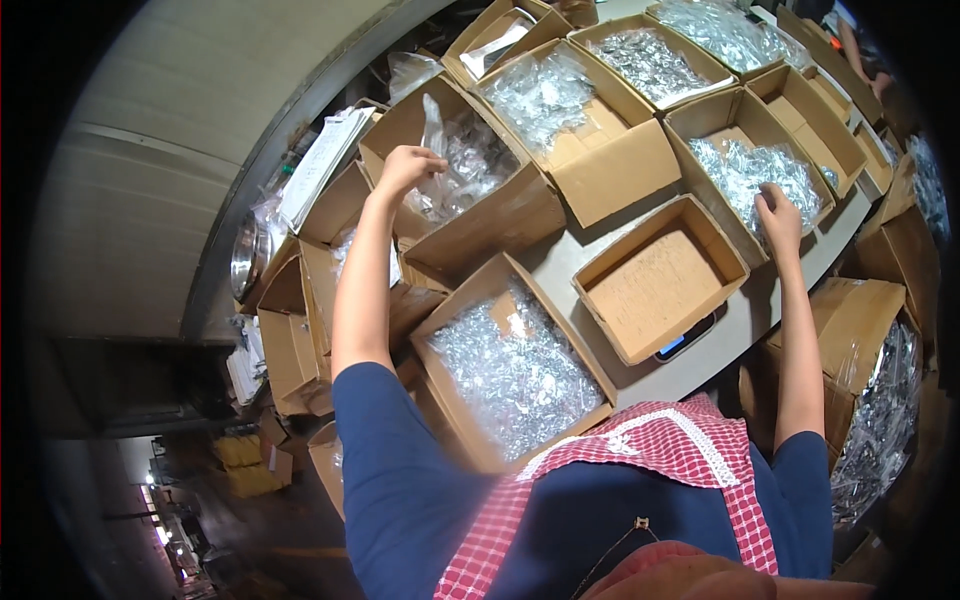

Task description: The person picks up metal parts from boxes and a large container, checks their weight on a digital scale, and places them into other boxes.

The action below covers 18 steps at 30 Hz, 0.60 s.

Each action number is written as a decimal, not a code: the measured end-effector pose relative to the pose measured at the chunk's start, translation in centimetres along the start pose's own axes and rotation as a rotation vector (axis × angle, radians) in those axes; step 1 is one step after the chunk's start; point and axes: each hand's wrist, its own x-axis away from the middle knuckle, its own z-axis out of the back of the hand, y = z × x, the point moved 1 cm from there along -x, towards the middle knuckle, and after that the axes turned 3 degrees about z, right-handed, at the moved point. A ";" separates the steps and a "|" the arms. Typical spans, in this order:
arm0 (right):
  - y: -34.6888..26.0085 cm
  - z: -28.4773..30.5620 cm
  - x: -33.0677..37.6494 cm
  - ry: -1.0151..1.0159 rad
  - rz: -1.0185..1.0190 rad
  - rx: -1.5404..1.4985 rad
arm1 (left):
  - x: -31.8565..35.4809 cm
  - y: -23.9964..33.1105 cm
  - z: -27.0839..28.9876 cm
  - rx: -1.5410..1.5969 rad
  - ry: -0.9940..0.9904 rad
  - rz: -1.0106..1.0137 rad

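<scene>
My left hand (408, 170) is up at the far left, its fingers closed on a crumpled clear plastic bag (432, 125) that rises out of a deep cardboard box (490, 235). More clear plastic bags lie inside that box. At the right, my right hand (780, 222) reaches into another cardboard box (690, 122) heaped with small shiny clear packets (760, 175). Its fingers are curled against the edge of the heap, and what they hold is hidden. Between my arms stands a small cardboard box (655, 275) with a bare bottom, resting on a dark device with a blue display (672, 345).
Close to my body, a tilted cardboard box (510, 270) is full of small shiny packets. Several more boxes of packets line the far side of the grey table (560, 262). Papers (325, 165) stand at the left. A box of silvery packets (880, 420) is at the lower right.
</scene>
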 end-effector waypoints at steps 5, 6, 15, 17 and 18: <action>0.2 0.2 -0.1 0.012 -0.014 -0.025 | 3.7 3.3 2.3 0.570 -0.067 0.013; 0.0 0.2 -0.1 0.004 -0.014 -0.033 | 4.5 3.7 2.4 0.718 -0.138 -0.054; -1.0 0.3 0.3 -0.027 0.141 0.083 | 11.5 12.8 -8.6 0.848 -0.580 0.012; -0.7 0.5 0.3 -0.017 0.179 0.086 | 13.1 15.5 -13.8 0.692 -0.788 0.044; -0.6 0.4 0.5 -0.019 0.191 0.090 | 13.6 16.0 -16.5 0.622 -0.911 0.036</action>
